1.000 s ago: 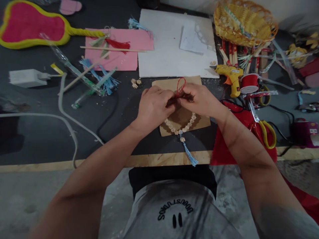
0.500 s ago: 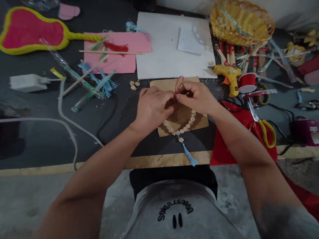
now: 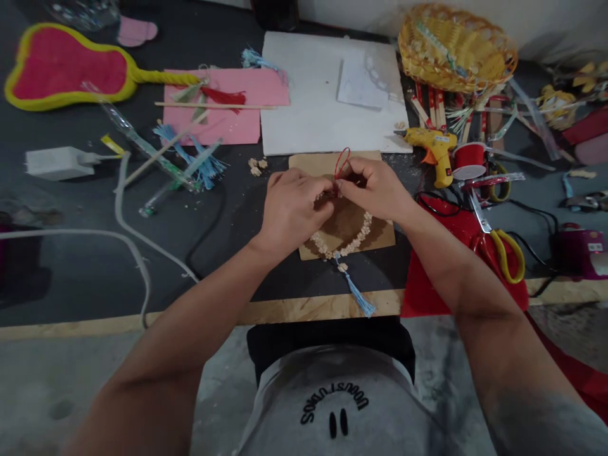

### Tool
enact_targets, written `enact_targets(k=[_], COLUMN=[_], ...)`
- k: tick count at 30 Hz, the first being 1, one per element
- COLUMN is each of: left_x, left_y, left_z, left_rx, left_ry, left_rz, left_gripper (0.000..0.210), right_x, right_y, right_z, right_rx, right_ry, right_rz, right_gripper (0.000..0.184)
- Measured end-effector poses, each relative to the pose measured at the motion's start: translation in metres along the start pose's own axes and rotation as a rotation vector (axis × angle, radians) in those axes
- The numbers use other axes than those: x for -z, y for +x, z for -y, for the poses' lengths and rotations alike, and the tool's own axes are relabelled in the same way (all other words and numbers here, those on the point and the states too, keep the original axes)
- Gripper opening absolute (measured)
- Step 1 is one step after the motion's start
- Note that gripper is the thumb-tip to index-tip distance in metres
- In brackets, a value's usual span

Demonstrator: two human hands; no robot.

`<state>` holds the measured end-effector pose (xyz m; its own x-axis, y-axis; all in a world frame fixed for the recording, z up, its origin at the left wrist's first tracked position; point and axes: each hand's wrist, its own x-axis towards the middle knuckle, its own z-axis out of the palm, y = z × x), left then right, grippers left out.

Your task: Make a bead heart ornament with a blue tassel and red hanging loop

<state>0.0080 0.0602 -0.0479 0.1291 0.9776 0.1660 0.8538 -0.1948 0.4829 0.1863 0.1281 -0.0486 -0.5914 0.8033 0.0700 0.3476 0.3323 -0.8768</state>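
Observation:
A bracelet-like loop of pale flower-shaped beads hangs in a curve over a brown cardboard piece. From its lowest point dangles a light blue tassel, which reaches over the table edge. My left hand is closed in a pinch at the upper left of the beads. Close beside it, my right hand pinches a thin red cord, whose loop stands up above the fingertips. The fingers hide where cord and beads meet.
A yellow glue gun, red thread spool and scissors lie to the right, below a wicker basket. Behind is a white board. Left are pink paper, blue tassels, a white cable and a pink-yellow fan.
The view has shifted slightly, so the table things sit a little lower in the picture. Both hands keep nearly the same pinch on the beads and red cord.

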Motion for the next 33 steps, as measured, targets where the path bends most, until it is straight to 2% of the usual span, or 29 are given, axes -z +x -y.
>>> enact_targets(k=[8, 12, 16, 19, 23, 28, 33], left_x=[0.001, 0.004, 0.010, 0.014, 0.016, 0.016, 0.014], left_y=[-0.001, -0.001, 0.000, -0.001, -0.003, -0.001, 0.001], left_z=[-0.001, -0.001, 0.002, 0.004, 0.008, 0.009, 0.008], left_rx=[-0.013, -0.015, -0.020, -0.012, -0.015, -0.022, 0.025], left_ry=[-0.024, -0.036, -0.073, -0.082, -0.203, -0.305, -0.345], left_rz=[-0.030, -0.063, -0.123, -0.170, -0.222, -0.229, -0.161], left_gripper=[0.016, 0.015, 0.014, 0.013, 0.014, 0.013, 0.011], right_x=[-0.003, -0.003, 0.004, 0.012, 0.015, 0.016, 0.025], right_y=[0.003, 0.004, 0.007, 0.007, 0.006, 0.003, -0.002], right_z=[-0.003, -0.005, -0.003, -0.001, 0.003, 0.009, 0.021], right_rx=[-0.073, -0.100, -0.118, -0.192, -0.209, -0.139, 0.131], right_ry=[0.189, 0.275, 0.462, 0.567, 0.634, 0.605, 0.374], right_rz=[0.007, -0.051, -0.130, -0.127, -0.105, -0.063, -0.076], right_gripper=[0.015, 0.019, 0.036, 0.049, 0.053, 0.050, 0.042])
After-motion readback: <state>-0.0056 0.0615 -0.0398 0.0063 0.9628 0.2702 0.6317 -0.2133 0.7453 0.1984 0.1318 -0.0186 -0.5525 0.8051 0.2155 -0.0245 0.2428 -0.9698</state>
